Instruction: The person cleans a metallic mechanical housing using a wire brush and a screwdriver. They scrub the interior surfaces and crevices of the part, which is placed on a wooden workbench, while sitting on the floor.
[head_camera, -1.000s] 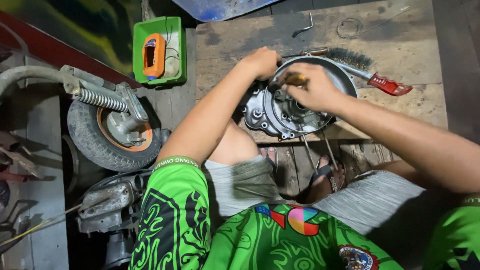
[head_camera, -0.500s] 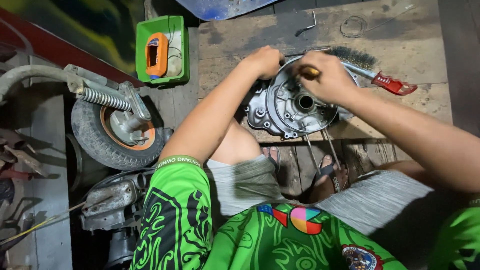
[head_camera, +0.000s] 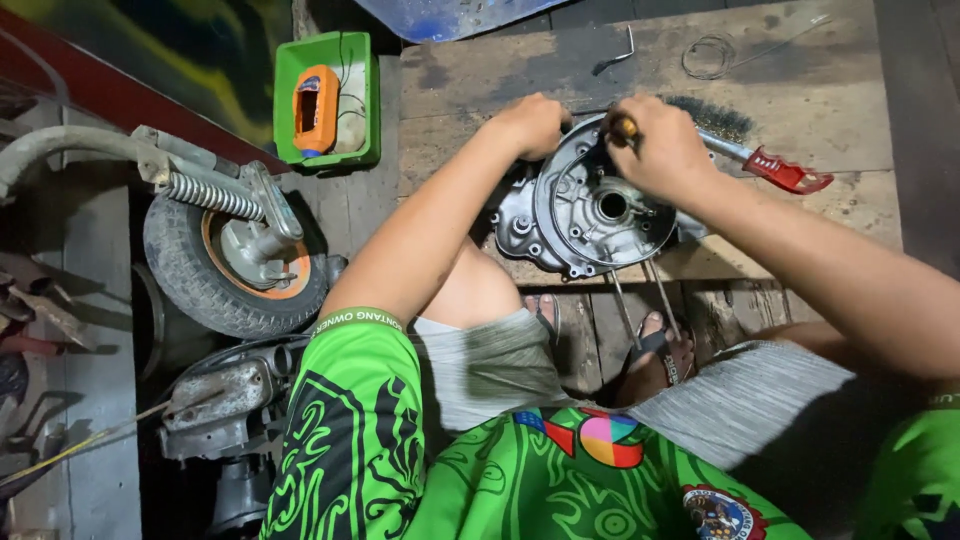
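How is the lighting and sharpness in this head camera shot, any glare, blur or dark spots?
Head view: even overhead light on the wooden platform; mild sheen, no harsh glare, on the metal engine cover; the right hand is slightly motion-soft, the left hand sharper; the left edge beside the scooter wheel falls into deep shadow.

Both hands — left (head_camera: 530, 122), right (head_camera: 660, 150) — fingers curled, arms outstretched

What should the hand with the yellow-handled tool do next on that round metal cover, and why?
Probably work the tool a little further along the upper rim. The right hand grips it right at the top edge of the grey engine cover, while the left hand steadies that edge on the wooden board. The tip is hidden, so this is a guess.
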